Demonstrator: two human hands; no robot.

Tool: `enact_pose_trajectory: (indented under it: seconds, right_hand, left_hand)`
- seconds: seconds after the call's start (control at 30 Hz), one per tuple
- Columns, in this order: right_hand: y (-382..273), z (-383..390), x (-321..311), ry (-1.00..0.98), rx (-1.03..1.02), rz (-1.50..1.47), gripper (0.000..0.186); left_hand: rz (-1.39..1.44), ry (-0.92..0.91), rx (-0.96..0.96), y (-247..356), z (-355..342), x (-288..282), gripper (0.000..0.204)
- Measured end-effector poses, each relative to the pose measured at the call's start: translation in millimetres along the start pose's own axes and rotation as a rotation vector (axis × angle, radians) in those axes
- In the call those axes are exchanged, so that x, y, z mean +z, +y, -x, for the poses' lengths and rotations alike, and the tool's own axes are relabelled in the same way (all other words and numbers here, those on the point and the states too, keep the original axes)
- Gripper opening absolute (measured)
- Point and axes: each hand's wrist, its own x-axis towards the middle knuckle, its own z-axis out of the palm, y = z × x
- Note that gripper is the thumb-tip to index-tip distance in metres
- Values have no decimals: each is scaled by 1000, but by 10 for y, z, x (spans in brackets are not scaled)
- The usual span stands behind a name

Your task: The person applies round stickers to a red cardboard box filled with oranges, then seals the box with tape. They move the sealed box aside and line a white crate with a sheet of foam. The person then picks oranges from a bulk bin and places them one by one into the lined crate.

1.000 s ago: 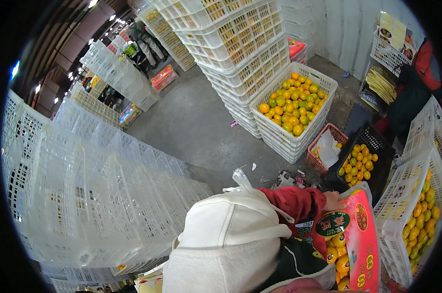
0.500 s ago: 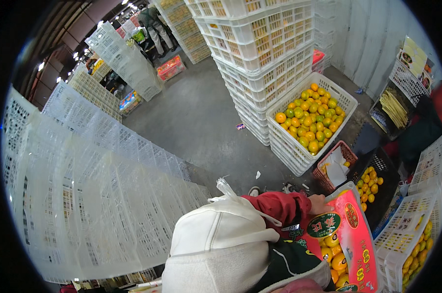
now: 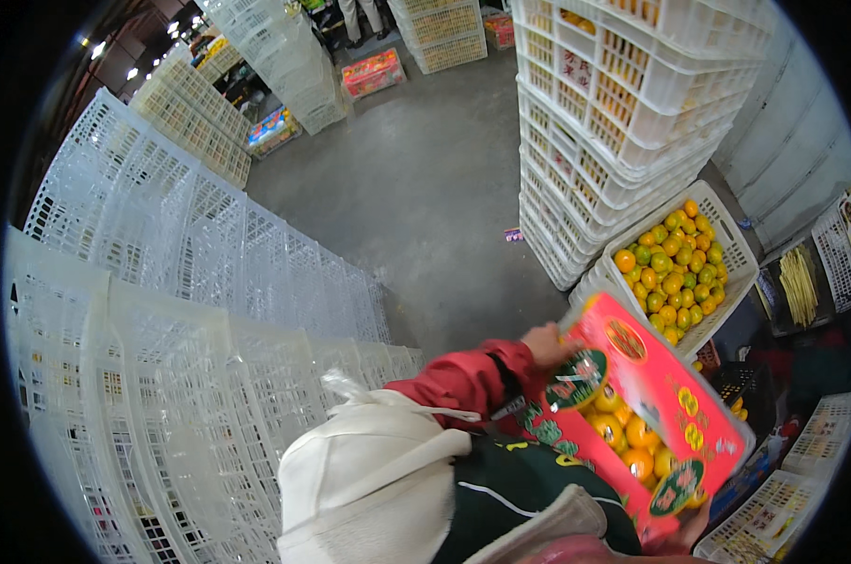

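In front of my body is a red fruit carton [image 3: 679, 409] with dark green oval labels and a cut-out window. Orange citrus fruits [image 3: 637, 434] show through that window. At the far left corner, my left hand [image 3: 546, 346] grips the carton's edge, its red sleeve reaching up from below. My right hand [image 3: 686, 532] is at the near end, close to the lower edge of the picture; its fingers curl against the carton's side and are partly hidden. The carton is held off the floor, tilted, between both hands.
Beyond the carton stands an open white crate [image 3: 675, 273] of orange and green citrus, beside a tall stack of white crates [image 3: 623, 113]. Stacked white crates [image 3: 190, 376] line my left. A red carton [image 3: 373, 73] sits on the grey floor [image 3: 425, 179] farther off. Black crate [image 3: 740, 381] at right.
The carton has risen and swung away from the black crate and the white crates at right. My right hand now shows at its near end. The whole view has turned rightward.
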Motion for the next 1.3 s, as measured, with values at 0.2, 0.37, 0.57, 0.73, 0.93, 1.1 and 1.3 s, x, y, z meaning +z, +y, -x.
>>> enact_pose_trajectory:
  seconds: [0.2,0.37,0.57,0.73,0.93,1.1,1.3]
  right_hand:
    - [145,-1168,1599,-192,-80,21,39]
    - [524,-1555,2745,-303,-46,148,29]
    - [1092,-2544,3476,-408,160,284,29]
    - [1761,-3474,3960,-455,234,271,31]
    - [1755,-3905,4441,-520,151,472,32]
    - [1596,-4020,5037,-573,197,460,31]
    - [1174,-3665,5735,-679,319,446,36]
  left_hand:
    - [47,361,-97,-1139,85,-952,58]
    - [446,553,-204,-1943,616,-1335,54]
    - [319,695,-535,-2671,1061,-1233,66]
    - [306,848,-655,-2674,1180,-1146,63]
    - [307,853,-716,-2294,1037,-1275,64]
    - [312,876,-600,-2555,748,-1459,61]
    - [490,810,-668,-2882,573,-1588,60]
